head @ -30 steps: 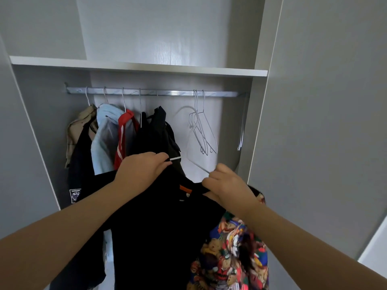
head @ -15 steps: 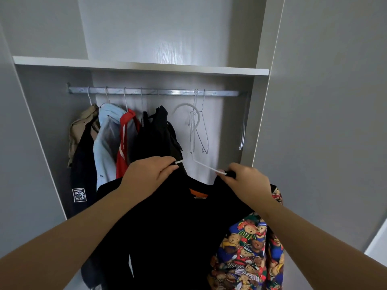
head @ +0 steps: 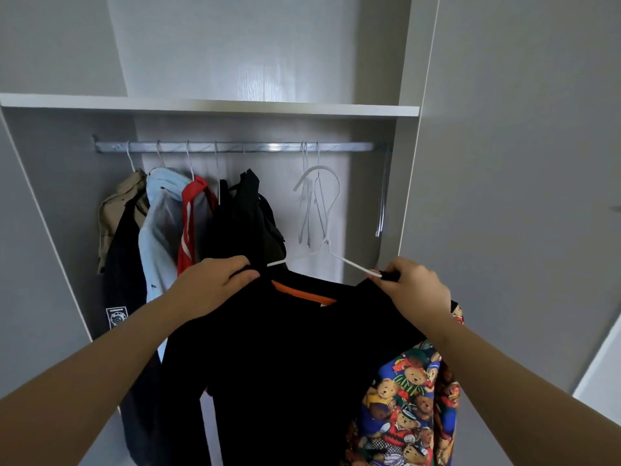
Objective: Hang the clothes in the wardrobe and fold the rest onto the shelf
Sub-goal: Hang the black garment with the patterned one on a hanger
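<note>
A black shirt with an orange collar lining sits on a white wire hanger, held up below the silver rail. My left hand grips the shirt's left shoulder. My right hand pinches the right shoulder together with the hanger's arm. The hanger's hook curves up short of the rail. A bear-print garment hangs over my right forearm.
Several garments hang at the rail's left: tan, light blue, red, black. Empty wire hangers hang right of middle. A white shelf runs above. The wardrobe door stands at right.
Both hands have lifted the black shirt and spread its shoulders apart along the hanger. My right hand moved right and now pinches the hanger's end.
</note>
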### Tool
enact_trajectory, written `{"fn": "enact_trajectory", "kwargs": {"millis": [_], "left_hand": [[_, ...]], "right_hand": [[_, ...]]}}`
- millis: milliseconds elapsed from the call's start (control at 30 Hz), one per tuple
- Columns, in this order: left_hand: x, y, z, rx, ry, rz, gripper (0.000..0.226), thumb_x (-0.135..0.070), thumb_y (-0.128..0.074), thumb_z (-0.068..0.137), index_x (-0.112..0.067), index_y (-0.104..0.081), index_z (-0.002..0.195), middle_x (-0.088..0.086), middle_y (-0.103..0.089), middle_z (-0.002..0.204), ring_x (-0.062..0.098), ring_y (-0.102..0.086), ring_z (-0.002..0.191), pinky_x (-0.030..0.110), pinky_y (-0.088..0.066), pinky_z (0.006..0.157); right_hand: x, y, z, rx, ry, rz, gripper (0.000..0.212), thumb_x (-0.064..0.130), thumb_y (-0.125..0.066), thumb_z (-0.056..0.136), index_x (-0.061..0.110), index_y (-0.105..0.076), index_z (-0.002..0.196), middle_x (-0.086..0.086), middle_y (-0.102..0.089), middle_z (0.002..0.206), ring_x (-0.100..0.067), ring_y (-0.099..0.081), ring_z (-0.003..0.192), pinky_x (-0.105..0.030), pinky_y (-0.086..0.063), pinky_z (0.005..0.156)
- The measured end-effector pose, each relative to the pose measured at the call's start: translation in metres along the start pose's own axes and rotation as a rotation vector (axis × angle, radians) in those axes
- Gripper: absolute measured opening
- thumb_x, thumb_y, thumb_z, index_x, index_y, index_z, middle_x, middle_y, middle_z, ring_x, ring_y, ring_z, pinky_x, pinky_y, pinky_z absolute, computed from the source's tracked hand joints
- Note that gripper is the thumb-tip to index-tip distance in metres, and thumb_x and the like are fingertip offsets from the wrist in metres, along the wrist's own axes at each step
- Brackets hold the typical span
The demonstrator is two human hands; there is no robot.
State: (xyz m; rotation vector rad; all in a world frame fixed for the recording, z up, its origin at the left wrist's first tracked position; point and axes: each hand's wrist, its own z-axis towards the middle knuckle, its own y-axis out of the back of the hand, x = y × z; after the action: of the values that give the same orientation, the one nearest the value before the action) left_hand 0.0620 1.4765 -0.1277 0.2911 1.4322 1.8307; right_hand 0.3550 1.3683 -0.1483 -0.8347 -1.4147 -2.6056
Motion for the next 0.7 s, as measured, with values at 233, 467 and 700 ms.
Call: {"fn": "enact_trajectory", "kwargs": {"millis": [233, 467, 700], "left_hand": [[0.006, -0.001, -0.013, -0.158, -0.029, 0.133, 0.039, -0.047, -0.035, 0.095, -0.017, -0.059, 0.091, -0.004, -0.06, 0.075, 0.013, -0.057, 0.072, 0.027, -0.044, 0.066], [-0.049, -0.014, 0.005, -0.344, -0.177, 0.188, 0.058, -0.056, -0.019, 0.086, -0.013, -0.057, 0.076, -0.006, -0.049, 0.062, 0.012, -0.049, 0.057, 0.02, -0.029, 0.048], [-0.033, 0.001, 0.014, -0.467, -0.001, 0.031, 0.031, -0.04, -0.044, 0.092, -0.018, -0.065, 0.085, -0.003, -0.062, 0.076, 0.018, -0.058, 0.076, 0.033, -0.044, 0.064]], "right_hand": [[-0.012, 0.006, 0.0, -0.001, -0.093, 0.08, 0.033, 0.047, -0.062, 0.083, 0.028, -0.044, 0.062, 0.014, -0.049, 0.064, -0.019, -0.051, 0.074, -0.024, -0.031, 0.052], [0.009, -0.002, -0.004, -0.018, 0.065, 0.064, 0.031, 0.048, -0.064, 0.081, 0.017, -0.056, 0.079, 0.014, -0.046, 0.062, -0.016, -0.048, 0.068, -0.023, -0.03, 0.049], [-0.025, 0.011, -0.009, -0.051, -0.089, 0.17, 0.046, 0.035, -0.07, 0.08, 0.023, -0.052, 0.12, 0.001, -0.058, 0.113, -0.025, -0.051, 0.11, -0.038, -0.038, 0.092]]}}
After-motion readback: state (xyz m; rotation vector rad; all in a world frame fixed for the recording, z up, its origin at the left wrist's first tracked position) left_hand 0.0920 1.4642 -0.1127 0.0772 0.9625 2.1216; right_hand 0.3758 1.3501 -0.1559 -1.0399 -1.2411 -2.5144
